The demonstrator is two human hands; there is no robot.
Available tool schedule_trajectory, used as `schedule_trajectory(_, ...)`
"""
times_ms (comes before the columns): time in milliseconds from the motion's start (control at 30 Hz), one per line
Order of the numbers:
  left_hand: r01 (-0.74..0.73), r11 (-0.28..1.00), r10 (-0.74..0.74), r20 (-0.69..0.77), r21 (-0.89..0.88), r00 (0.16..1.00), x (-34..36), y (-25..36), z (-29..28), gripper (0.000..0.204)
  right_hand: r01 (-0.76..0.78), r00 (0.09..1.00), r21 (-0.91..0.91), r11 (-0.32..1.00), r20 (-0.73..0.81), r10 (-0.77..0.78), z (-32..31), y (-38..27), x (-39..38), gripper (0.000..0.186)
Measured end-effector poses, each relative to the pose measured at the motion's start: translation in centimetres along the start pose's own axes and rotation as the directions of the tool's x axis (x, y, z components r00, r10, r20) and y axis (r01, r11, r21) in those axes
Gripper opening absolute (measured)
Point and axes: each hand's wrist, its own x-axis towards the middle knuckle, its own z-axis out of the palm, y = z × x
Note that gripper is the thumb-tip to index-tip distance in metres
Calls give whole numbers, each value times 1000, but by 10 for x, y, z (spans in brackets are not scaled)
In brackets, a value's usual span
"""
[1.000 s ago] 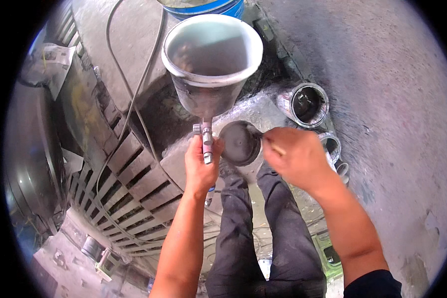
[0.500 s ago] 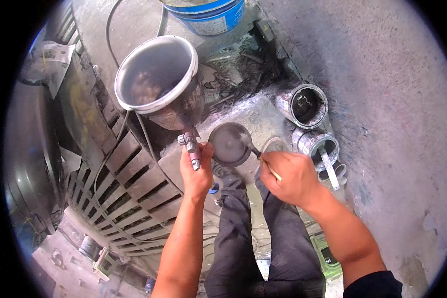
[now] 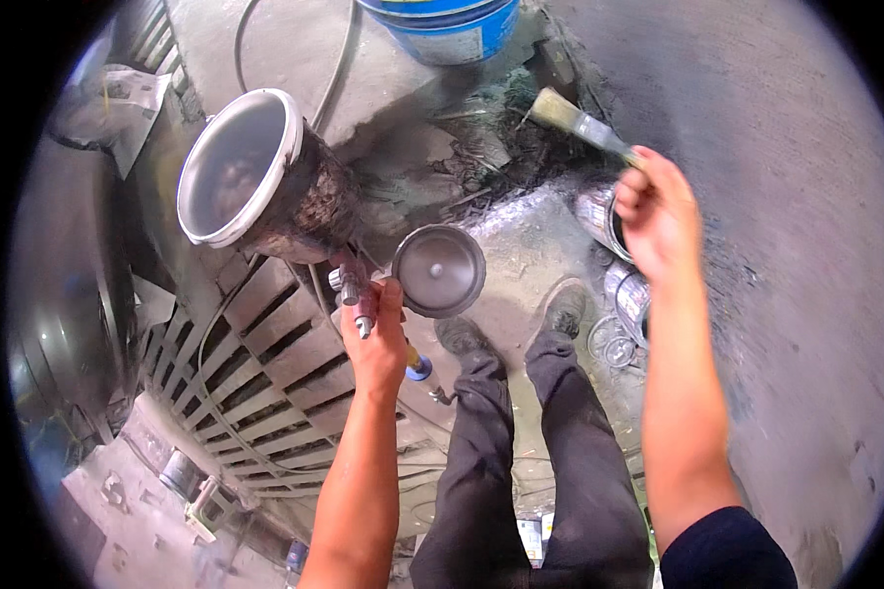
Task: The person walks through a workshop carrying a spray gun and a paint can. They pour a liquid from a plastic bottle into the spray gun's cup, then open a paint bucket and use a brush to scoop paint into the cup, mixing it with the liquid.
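Observation:
My left hand [image 3: 375, 344] is closed around a spray gun [image 3: 349, 280] with metal knobs at its back. The gun's open cup [image 3: 295, 196], white-rimmed and grimy outside, is tilted to the left. Beside my left thumb is a round dark screw lid [image 3: 439, 270], its hollow side facing up; whether the fingers grip it is hidden. My right hand [image 3: 663, 216] holds a paintbrush [image 3: 584, 123] by its handle, raised above the cans at the right. Its pale bristles point up and left, away from the lid.
Two paint-smeared cans [image 3: 599, 216] stand at the right, partly behind my right hand and forearm. Small round lids [image 3: 614, 344] lie near my shoe. A blue bucket [image 3: 452, 34] is at the far side. Slatted boards [image 3: 275, 324] and a hose [image 3: 203, 363] run along the left.
My right hand has lifted the paintbrush out of the lid and swung it up and right. The spray gun's cup has tipped further left, and the lid has shifted slightly left.

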Motion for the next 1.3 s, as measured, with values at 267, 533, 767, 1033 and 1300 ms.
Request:
schedule_trajectory(267,98,995,-97,70,-14,993,-1,4,-14,20,-90,995,-314,945,23,102,2,103,-90,30)
schedule_trajectory(533,4,998,9,202,-61,979,-35,1,11,13,-463,880,216,860,229,416,6,98,-164,44)
schedule_trajectory(767,-142,940,35,325,309,945,-72,-27,12,18,-390,920,313,866,99,379,-27,80,-183,45)
schedule_trajectory(1033,-747,452,403,635,488,659,-80,-44,13,13,-220,954,147,964,-176,244,-109,48,-166,35)
schedule_trajectory(1300,-406,827,223,437,388,871,-61,-49,7,21,-225,850,-369,902,-527,-4,-155,7,-82,38)
